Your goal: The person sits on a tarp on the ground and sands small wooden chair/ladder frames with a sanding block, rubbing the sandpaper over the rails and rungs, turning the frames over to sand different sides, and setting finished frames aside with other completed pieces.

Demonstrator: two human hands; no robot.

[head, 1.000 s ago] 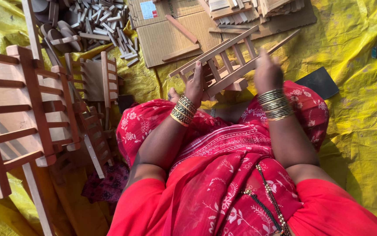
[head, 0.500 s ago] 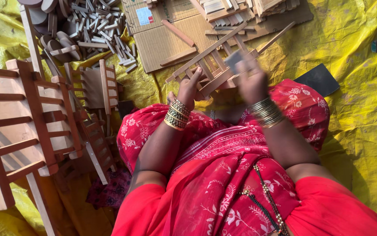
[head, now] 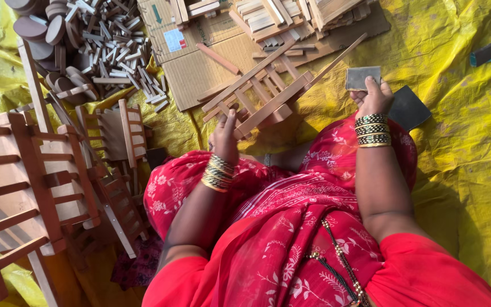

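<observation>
While the person sits on a yellow tarp [head: 461, 170], a slatted brown wooden frame [head: 268, 96] tilts above their lap. Flattened cardboard [head: 200, 68] with a small pale label lies at eleven o'clock. Left hand [head: 225, 139] grips the frame's lower rail; right hand [head: 373, 96] pinches a grey sanding square [head: 362, 77].

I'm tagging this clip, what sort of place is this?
Likely a small floor woodcraft workshop: a yellow plastic ground sheet, a heap of small cut wooden sticks, and finished brown slatted wooden racks stacked alongside.

Red floral sari [head: 291, 227], yellow tarp [head: 461, 170], reddish-brown wooden frame [head: 268, 94], grey sanding sheet [head: 362, 77].
</observation>
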